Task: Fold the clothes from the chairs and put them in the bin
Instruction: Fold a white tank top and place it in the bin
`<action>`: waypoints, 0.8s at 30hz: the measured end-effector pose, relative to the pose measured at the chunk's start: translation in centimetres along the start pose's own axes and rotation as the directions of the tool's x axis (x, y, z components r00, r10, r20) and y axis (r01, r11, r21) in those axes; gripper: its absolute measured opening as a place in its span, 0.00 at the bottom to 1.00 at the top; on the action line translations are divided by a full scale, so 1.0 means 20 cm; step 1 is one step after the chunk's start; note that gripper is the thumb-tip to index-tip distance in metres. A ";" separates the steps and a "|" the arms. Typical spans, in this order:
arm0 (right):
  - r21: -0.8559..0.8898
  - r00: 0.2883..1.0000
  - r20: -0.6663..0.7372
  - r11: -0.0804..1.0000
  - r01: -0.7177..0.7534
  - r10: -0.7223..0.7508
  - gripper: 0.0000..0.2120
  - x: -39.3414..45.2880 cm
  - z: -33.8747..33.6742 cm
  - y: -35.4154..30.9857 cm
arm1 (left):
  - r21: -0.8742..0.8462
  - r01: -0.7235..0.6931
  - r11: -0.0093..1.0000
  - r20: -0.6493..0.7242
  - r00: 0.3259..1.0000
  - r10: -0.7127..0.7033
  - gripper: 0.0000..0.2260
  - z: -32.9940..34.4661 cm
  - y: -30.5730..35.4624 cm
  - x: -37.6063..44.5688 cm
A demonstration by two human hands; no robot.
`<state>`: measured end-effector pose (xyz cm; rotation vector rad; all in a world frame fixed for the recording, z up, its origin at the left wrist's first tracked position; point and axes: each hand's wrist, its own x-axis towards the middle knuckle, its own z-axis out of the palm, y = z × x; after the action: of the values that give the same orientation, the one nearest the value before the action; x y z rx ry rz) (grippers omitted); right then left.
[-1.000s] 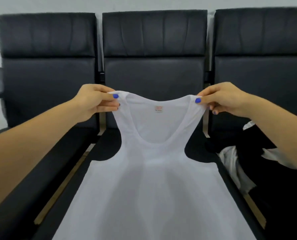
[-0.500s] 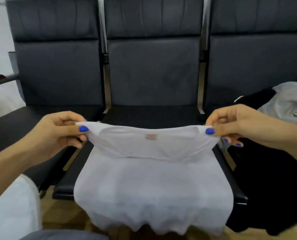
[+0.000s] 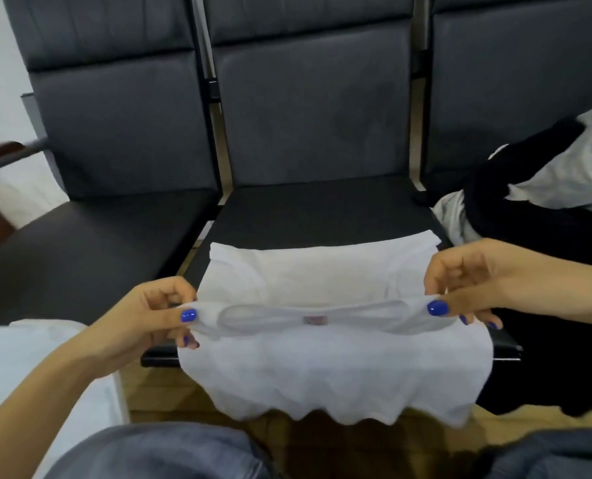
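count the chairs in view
3: left chair, middle chair under the white top, right chair holding clothes. More may lie outside the frame.

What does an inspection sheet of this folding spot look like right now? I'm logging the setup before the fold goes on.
Surface: middle chair seat, dark, with the garment partly laid on it.
Job's things: white tank top, its top end lifted over the seat, lower part hanging off the front edge. No bin clearly seen.
Clutter: black and pale clothes heaped on the right chair; a white item at lower left, unclear what.
Grippers: left hand and right hand each pinch a shoulder strap with thumb and fingers.
Cables: nothing seen.
Surroundings: left chair, a white wall, wood floor below.
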<state>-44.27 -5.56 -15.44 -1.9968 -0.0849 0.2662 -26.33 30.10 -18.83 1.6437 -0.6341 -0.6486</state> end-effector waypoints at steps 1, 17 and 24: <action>0.003 1.000 0.022 1.000 -0.006 0.006 0.27 0.00 0.01 0.00 | -0.001 -0.009 1.000 0.001 1.000 0.009 0.23 -0.01 -0.01 0.01; -0.133 0.922 0.299 0.967 -0.217 0.248 0.05 0.10 0.19 0.12 | 0.574 0.268 0.774 0.460 0.676 -0.576 0.09 -0.07 -0.09 0.09; -0.287 0.878 0.184 0.879 -0.382 0.442 0.06 0.23 0.07 0.11 | 0.598 0.566 0.568 -0.131 0.768 -0.627 0.12 -0.05 0.06 0.36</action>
<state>-40.29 -4.50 -18.60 -2.2041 0.1686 0.8169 -20.63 25.43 -18.11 2.5078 -0.3371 -1.1035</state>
